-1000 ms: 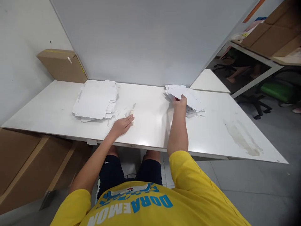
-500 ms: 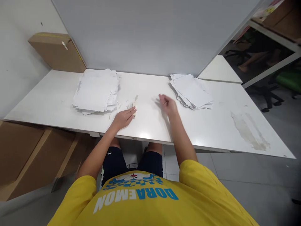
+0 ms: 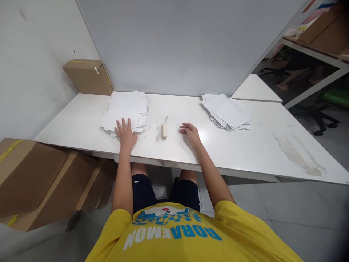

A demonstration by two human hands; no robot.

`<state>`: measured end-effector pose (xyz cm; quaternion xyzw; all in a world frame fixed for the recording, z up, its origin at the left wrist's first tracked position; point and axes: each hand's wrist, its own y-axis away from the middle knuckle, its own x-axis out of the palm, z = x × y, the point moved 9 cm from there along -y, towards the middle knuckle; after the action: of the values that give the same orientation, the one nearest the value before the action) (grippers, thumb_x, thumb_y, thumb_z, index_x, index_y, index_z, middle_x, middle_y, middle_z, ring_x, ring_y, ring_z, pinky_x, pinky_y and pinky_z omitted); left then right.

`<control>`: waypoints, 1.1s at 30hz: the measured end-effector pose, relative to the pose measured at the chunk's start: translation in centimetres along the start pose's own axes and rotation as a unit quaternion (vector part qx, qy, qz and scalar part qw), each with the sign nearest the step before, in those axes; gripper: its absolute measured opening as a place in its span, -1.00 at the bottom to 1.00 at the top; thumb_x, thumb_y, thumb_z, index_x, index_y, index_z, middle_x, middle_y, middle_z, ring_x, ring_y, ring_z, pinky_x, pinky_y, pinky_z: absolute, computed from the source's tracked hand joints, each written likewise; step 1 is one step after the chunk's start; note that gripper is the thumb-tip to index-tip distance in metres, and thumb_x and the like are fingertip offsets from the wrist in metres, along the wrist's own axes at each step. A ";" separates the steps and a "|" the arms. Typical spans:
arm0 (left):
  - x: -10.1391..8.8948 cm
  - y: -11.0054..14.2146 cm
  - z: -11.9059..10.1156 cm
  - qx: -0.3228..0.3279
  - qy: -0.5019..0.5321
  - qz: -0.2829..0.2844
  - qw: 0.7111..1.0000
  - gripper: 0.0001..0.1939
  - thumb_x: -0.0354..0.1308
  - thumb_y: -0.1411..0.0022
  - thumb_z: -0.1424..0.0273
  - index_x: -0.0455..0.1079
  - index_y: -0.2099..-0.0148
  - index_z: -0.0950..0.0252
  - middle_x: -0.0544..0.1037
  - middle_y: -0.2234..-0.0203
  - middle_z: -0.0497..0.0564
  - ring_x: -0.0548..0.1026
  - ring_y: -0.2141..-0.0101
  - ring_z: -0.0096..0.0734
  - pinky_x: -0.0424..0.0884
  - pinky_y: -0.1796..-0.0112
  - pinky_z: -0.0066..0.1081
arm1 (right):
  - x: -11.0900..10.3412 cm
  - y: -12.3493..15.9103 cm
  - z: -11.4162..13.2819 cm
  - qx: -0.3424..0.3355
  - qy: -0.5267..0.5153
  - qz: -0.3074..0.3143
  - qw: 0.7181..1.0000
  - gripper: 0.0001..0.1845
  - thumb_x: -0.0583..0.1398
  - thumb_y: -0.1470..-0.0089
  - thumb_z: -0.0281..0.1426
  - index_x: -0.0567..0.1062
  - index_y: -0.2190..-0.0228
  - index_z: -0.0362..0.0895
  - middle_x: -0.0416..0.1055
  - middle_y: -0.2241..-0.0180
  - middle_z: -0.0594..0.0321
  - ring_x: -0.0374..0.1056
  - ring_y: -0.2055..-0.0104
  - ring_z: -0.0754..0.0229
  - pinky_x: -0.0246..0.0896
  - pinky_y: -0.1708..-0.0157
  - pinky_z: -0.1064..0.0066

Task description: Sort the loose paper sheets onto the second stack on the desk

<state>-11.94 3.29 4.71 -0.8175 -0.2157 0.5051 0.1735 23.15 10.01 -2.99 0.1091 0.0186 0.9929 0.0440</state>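
My left hand [image 3: 127, 137] is open, fingers spread, over the near edge of a stack of white paper sheets [image 3: 125, 106]. Its fingertips appear to rest on the top sheet. Between my hands a small cream-coloured stapler [image 3: 164, 131] lies on the white desk, touched by neither hand. Just right of it is my right hand [image 3: 191, 134], held low over the desk with loosely bent fingers and nothing in them. A second, fanned pile of papers [image 3: 227, 111] lies beyond it to the right.
A white desk [image 3: 245, 149] spans the view, backed by a grey partition [image 3: 185, 47]. A cardboard box [image 3: 88, 78] stands at the back left. More cardboard boxes [image 3: 38, 178] are at the lower left. Another person's legs [image 3: 296, 76] show beyond the partition.
My left hand has let go of the stapler and moved left to the paper stack. My right hand has come down slightly and its fingers have loosened. The camera view has shifted.
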 end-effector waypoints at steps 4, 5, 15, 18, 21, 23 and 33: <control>-1.1 1.1 1.6 0.045 -0.012 0.023 0.999 -0.51 -0.02 -0.22 0.51 0.42 -0.16 0.16 0.44 -0.17 0.18 0.37 -0.14 0.08 -0.03 -0.18 0.30 | 0.0 0.6 1.0 -0.035 0.037 -0.011 0.999 -0.62 0.08 0.18 -0.49 0.54 0.27 -0.13 0.53 0.34 0.30 0.41 0.45 0.30 0.33 0.31 0.36; -1.3 1.5 1.3 0.063 -0.019 0.022 0.998 -0.54 -0.05 -0.23 0.53 0.47 -0.09 0.14 0.52 -0.10 0.15 0.43 -0.06 0.04 0.04 -0.15 0.25 | -0.1 1.0 1.6 -0.058 0.046 -0.024 0.997 -0.62 0.07 0.18 -0.47 0.54 0.28 -0.12 0.53 0.34 0.31 0.40 0.45 0.31 0.32 0.32 0.37; -2.9 9.5 -4.4 0.171 -0.028 -0.055 0.983 -0.61 -0.10 -0.41 0.34 0.50 -0.10 0.13 0.65 0.13 0.09 0.55 0.20 -0.15 0.25 0.07 -0.06 | 11.6 13.9 0.1 0.103 -0.046 0.278 0.954 -0.71 0.25 0.04 -0.33 0.58 0.21 -0.08 0.56 0.34 0.25 0.42 0.39 0.23 0.35 0.37 0.39; -1.9 13.7 -6.5 0.218 -0.002 -0.038 0.975 -0.61 -0.09 -0.43 0.30 0.43 -0.18 0.03 0.64 0.11 0.04 0.59 0.22 -0.18 0.29 0.10 -0.07 | 14.0 16.9 -0.3 0.176 -0.132 0.315 0.923 -0.56 0.34 0.05 -0.15 0.55 0.12 -0.06 0.58 0.22 0.19 0.48 0.16 0.11 0.42 0.18 0.29; -0.8 16.8 -8.3 0.248 0.036 0.035 0.967 -0.60 -0.09 -0.44 0.32 0.39 -0.20 -0.06 0.64 0.10 0.01 0.62 0.21 -0.18 0.35 0.18 -0.09 | 12.7 16.4 -0.7 0.190 -0.147 0.231 0.943 -0.55 0.39 0.13 -0.15 0.56 0.19 -0.08 0.60 0.26 0.20 0.50 0.17 0.06 0.43 0.19 0.27; -0.4 18.2 -9.5 0.258 0.065 0.110 0.958 -0.62 -0.07 -0.43 0.32 0.40 -0.18 -0.10 0.63 0.07 0.00 0.61 0.13 -0.17 0.39 0.18 -0.10 | 11.0 15.7 -1.1 0.185 -0.128 0.175 0.958 -0.59 0.42 0.20 -0.23 0.57 0.26 -0.11 0.61 0.29 0.20 0.51 0.22 0.05 0.42 0.22 0.28; 0.1 16.7 -7.5 -0.121 0.349 0.116 0.922 -0.28 -0.17 -0.44 0.01 -0.42 -0.45 0.03 0.07 -0.38 0.21 0.19 -0.32 -0.15 0.35 -0.18 -0.14 | 2.4 20.7 -2.3 0.070 -0.202 -0.137 0.967 -0.66 0.36 0.18 -0.27 0.53 0.27 -0.03 0.60 0.24 0.21 0.50 0.10 0.09 0.40 0.00 0.20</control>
<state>-2.23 -11.30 -0.52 -0.9760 -0.1046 0.1743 0.0779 18.56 -10.39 -3.75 0.3070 0.0935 0.9309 0.1743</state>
